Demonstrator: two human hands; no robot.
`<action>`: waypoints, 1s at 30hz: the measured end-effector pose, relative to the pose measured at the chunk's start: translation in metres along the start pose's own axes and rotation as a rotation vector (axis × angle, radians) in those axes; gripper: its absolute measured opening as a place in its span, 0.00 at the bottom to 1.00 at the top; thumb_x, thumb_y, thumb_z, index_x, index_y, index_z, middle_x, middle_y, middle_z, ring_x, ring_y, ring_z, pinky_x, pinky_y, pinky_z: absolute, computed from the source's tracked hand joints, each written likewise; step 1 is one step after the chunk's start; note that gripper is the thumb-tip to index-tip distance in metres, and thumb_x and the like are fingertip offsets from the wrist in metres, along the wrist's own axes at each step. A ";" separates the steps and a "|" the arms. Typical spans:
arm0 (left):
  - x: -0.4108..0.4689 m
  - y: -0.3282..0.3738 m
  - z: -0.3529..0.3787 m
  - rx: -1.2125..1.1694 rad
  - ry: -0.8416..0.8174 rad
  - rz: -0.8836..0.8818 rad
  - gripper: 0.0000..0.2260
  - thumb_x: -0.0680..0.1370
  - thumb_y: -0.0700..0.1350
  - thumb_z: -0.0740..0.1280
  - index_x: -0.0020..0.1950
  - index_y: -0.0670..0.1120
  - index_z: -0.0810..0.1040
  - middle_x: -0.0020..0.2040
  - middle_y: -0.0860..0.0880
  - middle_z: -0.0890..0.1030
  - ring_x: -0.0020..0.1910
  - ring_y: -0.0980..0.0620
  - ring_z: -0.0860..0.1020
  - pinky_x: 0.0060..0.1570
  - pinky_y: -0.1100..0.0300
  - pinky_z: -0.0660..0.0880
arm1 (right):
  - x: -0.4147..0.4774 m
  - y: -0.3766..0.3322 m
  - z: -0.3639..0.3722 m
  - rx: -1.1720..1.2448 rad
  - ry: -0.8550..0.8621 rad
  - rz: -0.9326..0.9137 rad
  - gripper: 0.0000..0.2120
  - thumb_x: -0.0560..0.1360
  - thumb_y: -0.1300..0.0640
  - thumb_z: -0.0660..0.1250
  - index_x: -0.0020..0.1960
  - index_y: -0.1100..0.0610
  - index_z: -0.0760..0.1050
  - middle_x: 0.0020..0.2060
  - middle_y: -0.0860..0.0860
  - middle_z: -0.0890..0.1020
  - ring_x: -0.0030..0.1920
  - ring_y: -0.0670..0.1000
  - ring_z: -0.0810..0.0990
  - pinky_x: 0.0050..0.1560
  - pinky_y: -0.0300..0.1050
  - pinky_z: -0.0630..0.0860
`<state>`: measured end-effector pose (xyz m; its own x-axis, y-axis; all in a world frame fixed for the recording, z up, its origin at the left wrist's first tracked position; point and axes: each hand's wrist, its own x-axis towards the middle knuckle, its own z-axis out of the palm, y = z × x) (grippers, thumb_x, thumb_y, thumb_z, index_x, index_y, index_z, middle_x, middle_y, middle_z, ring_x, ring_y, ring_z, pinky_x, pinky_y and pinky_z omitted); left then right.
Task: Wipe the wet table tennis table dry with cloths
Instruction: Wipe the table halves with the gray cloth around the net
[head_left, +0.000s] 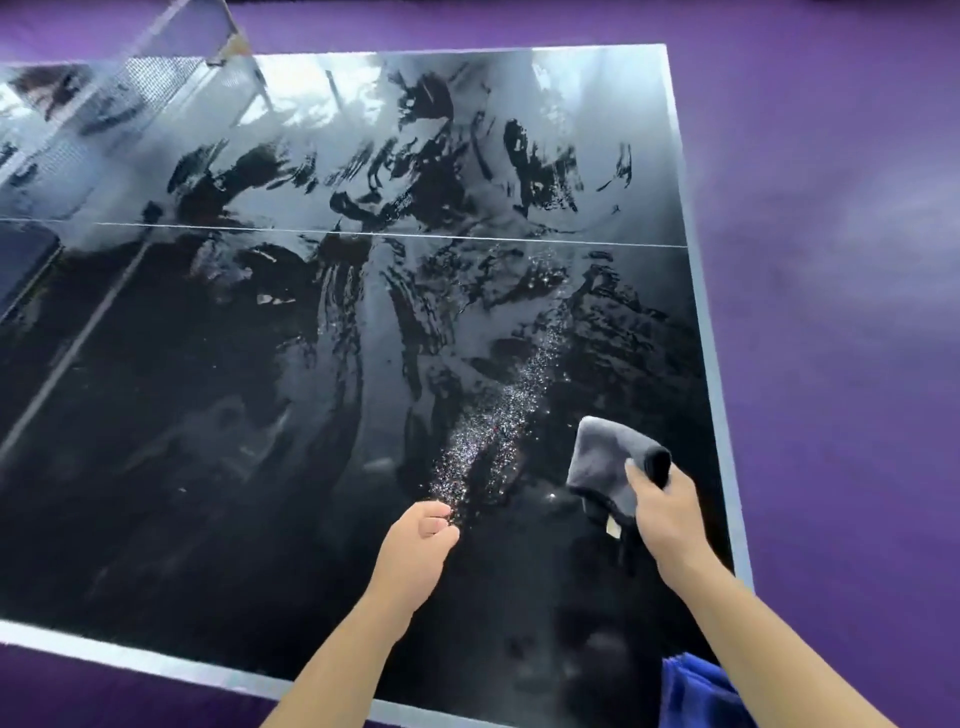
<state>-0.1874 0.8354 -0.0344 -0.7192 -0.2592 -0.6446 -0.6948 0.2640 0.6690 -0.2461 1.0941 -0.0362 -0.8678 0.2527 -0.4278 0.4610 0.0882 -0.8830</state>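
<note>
The dark, glossy table tennis table fills the view, its surface streaked with water and a band of glinting droplets running toward the near right. My right hand is closed around a folded grey cloth, held just above the table near its right edge. A small tag hangs from the cloth. My left hand hovers over the table to the left of the cloth, fingers curled into a loose fist with nothing visible in it.
The net stands at the far left, blurred. A white centre line crosses the table. Purple floor surrounds the table on the right and near sides. A bit of blue fabric shows at the bottom under my right arm.
</note>
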 end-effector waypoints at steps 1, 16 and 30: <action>-0.002 -0.009 -0.001 -0.015 0.001 -0.021 0.09 0.79 0.41 0.68 0.56 0.53 0.79 0.53 0.51 0.83 0.48 0.52 0.80 0.45 0.61 0.72 | -0.008 0.004 0.008 0.028 -0.007 0.036 0.07 0.82 0.60 0.63 0.49 0.51 0.79 0.46 0.48 0.83 0.53 0.51 0.82 0.46 0.40 0.75; 0.018 -0.045 -0.153 -0.105 0.100 -0.066 0.12 0.80 0.45 0.67 0.62 0.58 0.77 0.59 0.57 0.79 0.57 0.60 0.77 0.48 0.66 0.71 | -0.042 -0.048 0.169 0.219 -0.206 0.101 0.08 0.79 0.54 0.68 0.56 0.55 0.82 0.52 0.52 0.86 0.55 0.52 0.84 0.62 0.52 0.76; 0.079 -0.179 -0.458 -0.273 0.198 0.006 0.16 0.81 0.45 0.65 0.68 0.56 0.73 0.61 0.55 0.78 0.56 0.60 0.76 0.47 0.64 0.70 | -0.191 -0.067 0.471 0.157 -0.270 0.184 0.11 0.79 0.48 0.66 0.54 0.53 0.81 0.43 0.58 0.86 0.42 0.61 0.82 0.42 0.54 0.76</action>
<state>-0.1185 0.3417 -0.0357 -0.6899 -0.4408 -0.5741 -0.6450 0.0143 0.7641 -0.1985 0.5860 0.0143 -0.8004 -0.0149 -0.5992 0.5980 -0.0890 -0.7966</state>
